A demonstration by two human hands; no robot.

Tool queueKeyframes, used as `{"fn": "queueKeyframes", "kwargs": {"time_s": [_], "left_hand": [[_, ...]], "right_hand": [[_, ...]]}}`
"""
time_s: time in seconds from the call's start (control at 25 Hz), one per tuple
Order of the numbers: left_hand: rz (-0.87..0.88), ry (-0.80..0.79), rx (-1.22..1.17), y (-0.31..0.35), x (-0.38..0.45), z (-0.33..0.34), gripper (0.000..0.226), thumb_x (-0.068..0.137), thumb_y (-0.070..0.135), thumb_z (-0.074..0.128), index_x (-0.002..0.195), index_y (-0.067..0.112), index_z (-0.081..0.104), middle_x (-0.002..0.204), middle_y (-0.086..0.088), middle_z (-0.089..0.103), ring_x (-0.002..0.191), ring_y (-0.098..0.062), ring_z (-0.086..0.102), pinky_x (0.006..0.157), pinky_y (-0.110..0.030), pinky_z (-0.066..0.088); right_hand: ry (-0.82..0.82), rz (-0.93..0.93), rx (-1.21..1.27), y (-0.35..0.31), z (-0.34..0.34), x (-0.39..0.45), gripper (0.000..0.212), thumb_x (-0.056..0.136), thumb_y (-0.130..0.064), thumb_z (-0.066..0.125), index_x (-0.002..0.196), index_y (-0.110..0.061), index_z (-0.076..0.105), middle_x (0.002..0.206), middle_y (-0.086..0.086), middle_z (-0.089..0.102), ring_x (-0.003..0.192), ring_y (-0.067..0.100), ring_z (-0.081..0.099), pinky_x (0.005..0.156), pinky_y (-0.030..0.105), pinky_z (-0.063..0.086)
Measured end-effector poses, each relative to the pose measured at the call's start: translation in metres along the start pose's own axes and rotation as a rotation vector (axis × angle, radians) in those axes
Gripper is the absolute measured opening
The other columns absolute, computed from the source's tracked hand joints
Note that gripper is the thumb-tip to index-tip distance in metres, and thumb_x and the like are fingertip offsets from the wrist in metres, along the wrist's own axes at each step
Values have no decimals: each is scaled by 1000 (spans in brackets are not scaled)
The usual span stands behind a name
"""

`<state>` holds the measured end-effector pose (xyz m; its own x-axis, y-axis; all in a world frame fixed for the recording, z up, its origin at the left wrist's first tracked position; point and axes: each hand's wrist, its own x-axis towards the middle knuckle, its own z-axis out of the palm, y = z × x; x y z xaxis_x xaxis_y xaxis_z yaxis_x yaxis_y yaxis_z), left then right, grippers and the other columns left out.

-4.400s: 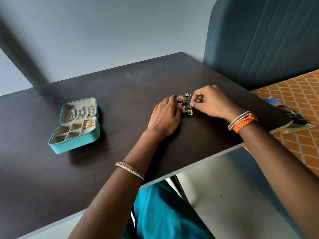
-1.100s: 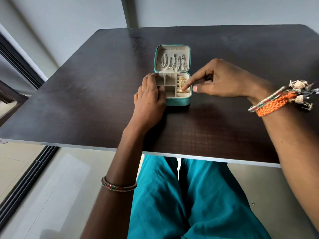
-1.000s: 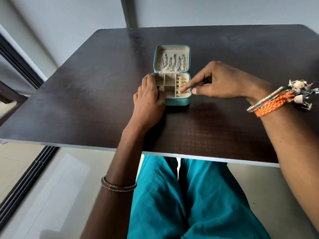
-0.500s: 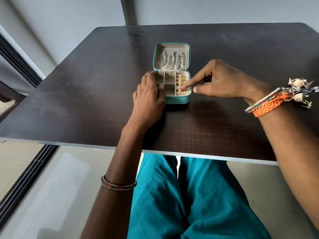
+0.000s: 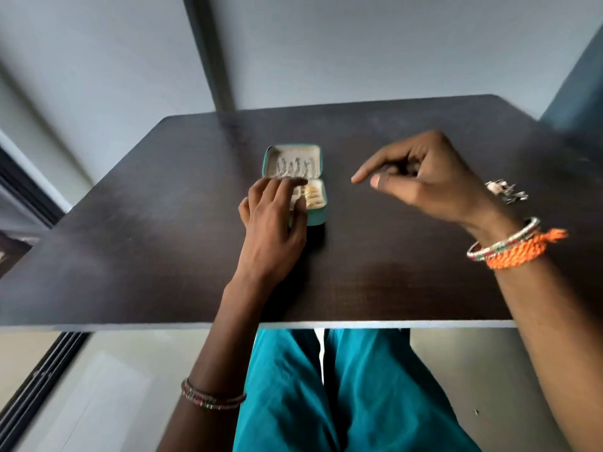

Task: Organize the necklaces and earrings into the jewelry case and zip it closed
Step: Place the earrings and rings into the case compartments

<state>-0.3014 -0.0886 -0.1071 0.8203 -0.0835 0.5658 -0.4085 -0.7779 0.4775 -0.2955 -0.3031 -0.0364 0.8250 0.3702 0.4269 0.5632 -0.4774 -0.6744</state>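
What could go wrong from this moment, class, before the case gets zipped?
1. The tangled silver jewellery pile lies behind the right hand; the wrist could knock it.
2. The left hand rests on the open teal jewellery case; a nudge may slide it or shake loose the gold earrings.

Dark wood-grain table (image 5: 163,243) — matt, teal leatherette case (image 5: 318,216)

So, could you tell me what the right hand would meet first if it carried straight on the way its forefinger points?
Probably the open jewelry case: the right hand points left toward it, though it may hover higher.
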Motion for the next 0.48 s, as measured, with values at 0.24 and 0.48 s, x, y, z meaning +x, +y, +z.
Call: {"fn": "queueKeyframes", "kwargs": {"time_s": [0.24, 0.48], "left_hand": [[165, -24, -100, 57, 12, 21, 32, 84, 19, 47, 114, 24, 58, 120, 7, 56, 122, -15, 37, 103, -30, 21], [152, -341, -401, 111, 53, 74, 26, 91, 9, 50, 114, 15, 61, 113, 4, 61, 102, -7, 50, 81, -10, 37]], "right_hand": [[66, 132, -70, 28, -31, -56, 23, 82, -4, 66, 78, -24, 76, 53, -2, 56, 47, 0, 41, 48, 14, 30], [347, 333, -146, 80, -84, -87, 16, 73, -15, 63, 75, -24, 75, 76, 1, 73, 77, 25, 69, 71, 38, 53]]}}
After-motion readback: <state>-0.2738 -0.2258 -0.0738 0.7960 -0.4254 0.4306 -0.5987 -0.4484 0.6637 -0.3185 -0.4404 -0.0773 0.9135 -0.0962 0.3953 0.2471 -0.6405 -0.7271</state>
